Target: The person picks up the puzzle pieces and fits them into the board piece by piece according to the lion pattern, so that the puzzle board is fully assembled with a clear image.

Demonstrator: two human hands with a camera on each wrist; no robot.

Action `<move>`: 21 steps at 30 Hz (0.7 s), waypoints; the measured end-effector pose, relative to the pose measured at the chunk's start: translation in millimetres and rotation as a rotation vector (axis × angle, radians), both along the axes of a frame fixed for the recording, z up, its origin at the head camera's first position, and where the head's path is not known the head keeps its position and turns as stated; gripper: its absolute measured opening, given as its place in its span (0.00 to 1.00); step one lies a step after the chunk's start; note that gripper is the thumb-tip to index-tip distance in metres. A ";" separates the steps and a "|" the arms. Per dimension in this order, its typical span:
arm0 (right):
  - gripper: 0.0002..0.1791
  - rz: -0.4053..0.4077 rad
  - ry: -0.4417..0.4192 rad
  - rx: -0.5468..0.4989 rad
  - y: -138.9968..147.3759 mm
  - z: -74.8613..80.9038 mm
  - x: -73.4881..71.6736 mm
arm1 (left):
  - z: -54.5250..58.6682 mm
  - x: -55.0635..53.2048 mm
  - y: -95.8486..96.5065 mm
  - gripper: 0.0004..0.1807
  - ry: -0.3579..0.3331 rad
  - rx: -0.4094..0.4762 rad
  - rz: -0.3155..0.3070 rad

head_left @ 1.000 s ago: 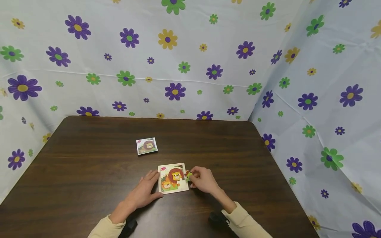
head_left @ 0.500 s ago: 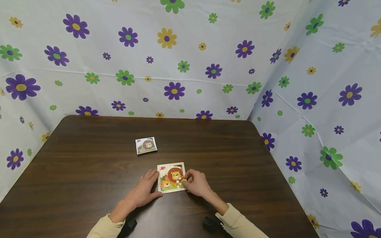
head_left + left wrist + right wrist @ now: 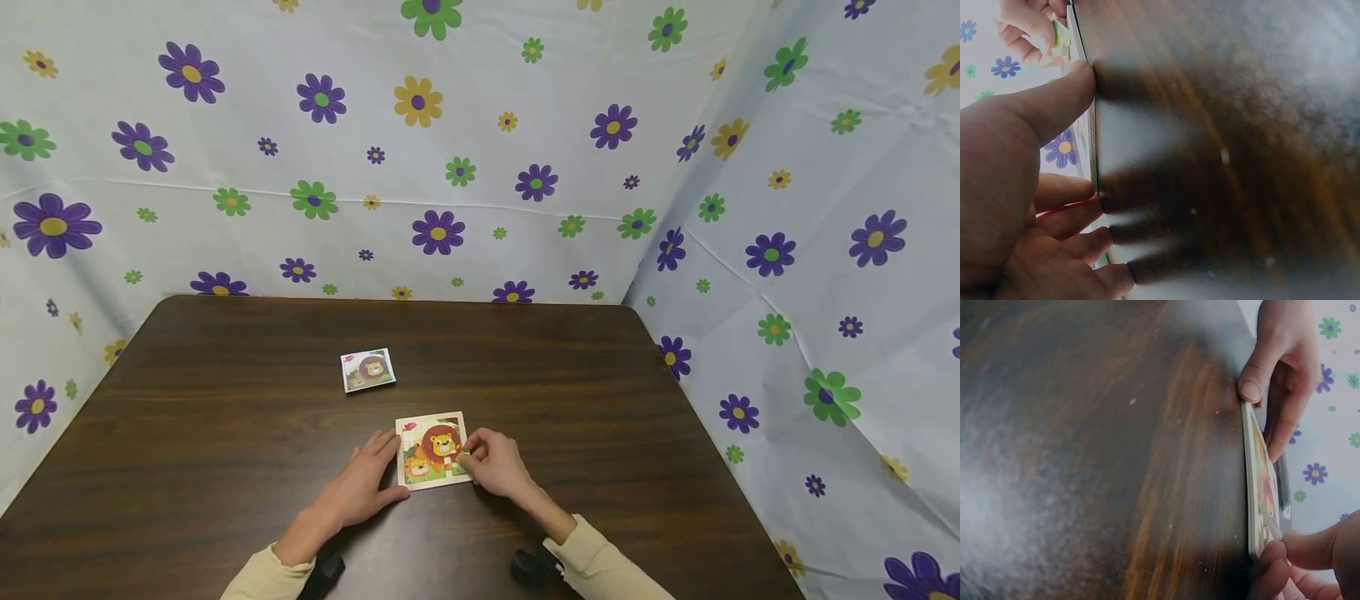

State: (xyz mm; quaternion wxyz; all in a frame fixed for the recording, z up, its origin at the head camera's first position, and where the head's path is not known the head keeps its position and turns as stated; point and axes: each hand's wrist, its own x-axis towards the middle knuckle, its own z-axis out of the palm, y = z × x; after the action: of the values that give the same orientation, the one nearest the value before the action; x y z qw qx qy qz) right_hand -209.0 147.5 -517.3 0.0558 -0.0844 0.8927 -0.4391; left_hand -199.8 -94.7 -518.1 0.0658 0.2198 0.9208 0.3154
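Observation:
A square wooden lion jigsaw puzzle in a pale frame (image 3: pixel 429 417) lies flat on the table. My left hand (image 3: pixel 363 482) rests beside it, fingers at the left edge and thumb at the near left corner. Between thumb and fingers, my right hand (image 3: pixel 497 463) pinches a small green-and-yellow puzzle piece (image 3: pixel 1060 36) over the right side of the puzzle. That piece is tilted against the puzzle in the right wrist view, and the fingers hide part of it. A pale gap shows in the picture's lower right, beside the piece.
A small card (image 3: pixel 367 371) bearing the same lion picture lies behind the puzzle, to its left. The dark wooden table (image 3: pixel 585 375) meets a white flowered cloth (image 3: pixel 570 50) at its back and right sides.
My right hand has moved left with the puzzle piece, from beside the frame to over the puzzle's lower right. The left hand has stayed in place.

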 end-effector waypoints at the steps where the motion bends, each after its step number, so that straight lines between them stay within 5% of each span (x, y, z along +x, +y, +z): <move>1: 0.04 -0.004 0.005 0.002 -0.2 -0.2 0.3 | -0.2 0.2 -0.3 0.42 0.001 -0.001 -0.001; 14: 0.08 -0.018 0.167 0.110 -9.6 -3.5 4.0 | 2.0 0.2 -3.1 0.42 0.027 -0.001 -0.012; 21: 0.07 0.045 0.278 0.164 -7.5 -4.9 3.2 | 2.1 -0.1 -2.6 0.42 0.025 -0.008 -0.009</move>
State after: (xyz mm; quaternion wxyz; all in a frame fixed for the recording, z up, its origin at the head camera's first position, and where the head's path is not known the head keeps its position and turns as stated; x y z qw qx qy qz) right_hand -205.8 140.0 -522.1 -0.0515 -0.1596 0.9226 -0.3473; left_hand -199.9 -97.3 -516.0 0.0564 0.2276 0.9217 0.3089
